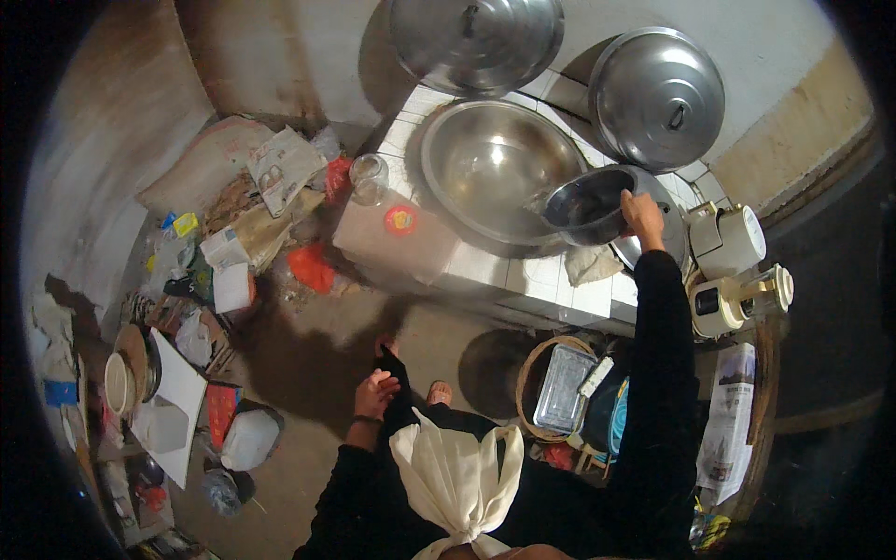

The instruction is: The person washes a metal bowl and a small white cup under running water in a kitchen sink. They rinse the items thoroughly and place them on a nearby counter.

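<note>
My right hand point(642, 218) grips the rim of a dark basin point(588, 206). The basin tips leftward over the edge of a large metal wok point(497, 164), which is set into a white-tiled stove top point(521, 273). Clear liquid seems to splash at the basin's lower lip. Beneath the basin, another round metal vessel point(625, 248) is partly hidden. A crumpled cloth point(591, 264) lies on the tiles just in front. Down by my lap, my left hand point(378, 392) hangs with loosely bent fingers and nothing visible in it.
Two big metal lids, a left one point(483, 42) and a right one point(661, 98), lean on the wall. A glass jar point(369, 178) stands left of the wok. Kettles point(728, 238) line the stove's right end. Bags and papers point(259, 231) clutter the floor; a plastic jug point(250, 439) sits nearby.
</note>
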`<state>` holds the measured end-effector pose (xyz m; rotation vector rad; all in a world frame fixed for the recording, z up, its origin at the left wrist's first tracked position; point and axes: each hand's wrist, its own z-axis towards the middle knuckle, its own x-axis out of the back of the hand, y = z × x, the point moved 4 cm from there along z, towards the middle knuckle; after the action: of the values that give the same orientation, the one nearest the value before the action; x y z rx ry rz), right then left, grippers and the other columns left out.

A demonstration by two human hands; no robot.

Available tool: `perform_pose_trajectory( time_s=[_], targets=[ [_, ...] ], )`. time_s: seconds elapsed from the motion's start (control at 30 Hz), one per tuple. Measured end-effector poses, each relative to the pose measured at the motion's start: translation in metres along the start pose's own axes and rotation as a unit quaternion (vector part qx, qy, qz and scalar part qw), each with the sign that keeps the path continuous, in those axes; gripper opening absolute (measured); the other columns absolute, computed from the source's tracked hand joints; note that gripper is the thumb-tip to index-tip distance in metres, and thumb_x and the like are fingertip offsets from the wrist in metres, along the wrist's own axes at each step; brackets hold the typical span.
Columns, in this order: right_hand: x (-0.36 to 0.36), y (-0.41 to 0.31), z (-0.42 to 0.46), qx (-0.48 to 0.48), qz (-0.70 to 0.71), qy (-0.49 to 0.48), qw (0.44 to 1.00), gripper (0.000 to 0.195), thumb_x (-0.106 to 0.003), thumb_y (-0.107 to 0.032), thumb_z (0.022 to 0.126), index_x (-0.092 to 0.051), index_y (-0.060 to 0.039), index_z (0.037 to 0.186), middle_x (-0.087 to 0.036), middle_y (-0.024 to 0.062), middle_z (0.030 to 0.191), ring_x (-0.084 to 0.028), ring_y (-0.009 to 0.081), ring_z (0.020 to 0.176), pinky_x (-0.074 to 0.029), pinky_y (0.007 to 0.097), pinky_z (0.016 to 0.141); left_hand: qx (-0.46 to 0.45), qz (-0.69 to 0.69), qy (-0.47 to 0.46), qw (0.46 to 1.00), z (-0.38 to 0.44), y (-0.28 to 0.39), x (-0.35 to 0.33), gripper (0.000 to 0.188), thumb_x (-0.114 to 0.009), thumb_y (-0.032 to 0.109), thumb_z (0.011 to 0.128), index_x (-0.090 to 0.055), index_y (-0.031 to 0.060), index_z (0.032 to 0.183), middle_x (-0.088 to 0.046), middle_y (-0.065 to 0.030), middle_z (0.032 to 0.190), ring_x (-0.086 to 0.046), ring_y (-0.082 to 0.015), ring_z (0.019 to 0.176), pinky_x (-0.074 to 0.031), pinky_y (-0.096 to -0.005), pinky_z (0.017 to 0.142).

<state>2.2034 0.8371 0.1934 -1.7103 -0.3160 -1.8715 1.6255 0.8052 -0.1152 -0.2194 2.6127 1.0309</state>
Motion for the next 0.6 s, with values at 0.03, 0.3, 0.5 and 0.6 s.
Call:
perform_pose_trajectory(
  time_s=[0.03, 0.3, 0.5, 0.6],
  targets=[
    [0.000, -0.018, 0.013, 0.000, -0.045, 0.007, 0.999, 0.053, -0.044, -0.043, 0.084, -0.067, 0.0038, 0.097, -0.067, 0.0235, 0.088, -0.066, 0.0376, 0.085, -0.049, 0.0439, 0.079, 0.023, 0.012, -0.008, 1.000, 0.008, 0.011, -0.010, 0.030, -0.059, 0.034, 0.086, -0.062, 0.0062, 0.096, -0.068, -0.0078, 0.084, -0.064, -0.0171, 0.068, -0.044, -0.0269, 0.058],
    [0.005, -0.125, 0.089, 0.122, -0.296, 0.077, 0.944, 0.033, -0.052, -0.033, 0.081, -0.070, -0.0056, 0.087, -0.068, 0.0157, 0.089, -0.066, 0.0316, 0.087, -0.052, 0.0422, 0.074, 0.005, 0.093, -0.070, 0.993, 0.114, 0.120, -0.076, 0.032, -0.056, 0.036, 0.086, -0.062, 0.0069, 0.098, -0.067, -0.0063, 0.087, -0.064, -0.0146, 0.071, -0.043, -0.0229, 0.058],
    [0.003, -0.188, 0.101, 0.170, -0.411, 0.109, 0.889, 0.032, -0.052, -0.017, 0.083, -0.062, 0.0014, 0.107, -0.069, 0.0101, 0.074, -0.069, 0.0226, 0.066, -0.051, 0.0322, 0.051, 0.062, 0.182, -0.171, 0.966, 0.160, 0.154, -0.128, 0.036, -0.055, 0.039, 0.088, -0.062, 0.0064, 0.101, -0.067, -0.0070, 0.088, -0.064, -0.0149, 0.075, -0.045, -0.0247, 0.062],
    [-0.007, -0.208, 0.077, 0.250, -0.425, 0.130, 0.860, 0.042, -0.052, -0.014, 0.082, -0.054, 0.0053, 0.119, -0.067, 0.0066, 0.067, -0.066, 0.0191, 0.058, -0.049, 0.0312, 0.045, 0.105, 0.252, -0.192, 0.943, 0.171, 0.161, -0.151, 0.038, -0.054, 0.041, 0.089, -0.062, 0.0059, 0.103, -0.067, -0.0074, 0.089, -0.064, -0.0148, 0.076, -0.045, -0.0257, 0.063]
  ],
)
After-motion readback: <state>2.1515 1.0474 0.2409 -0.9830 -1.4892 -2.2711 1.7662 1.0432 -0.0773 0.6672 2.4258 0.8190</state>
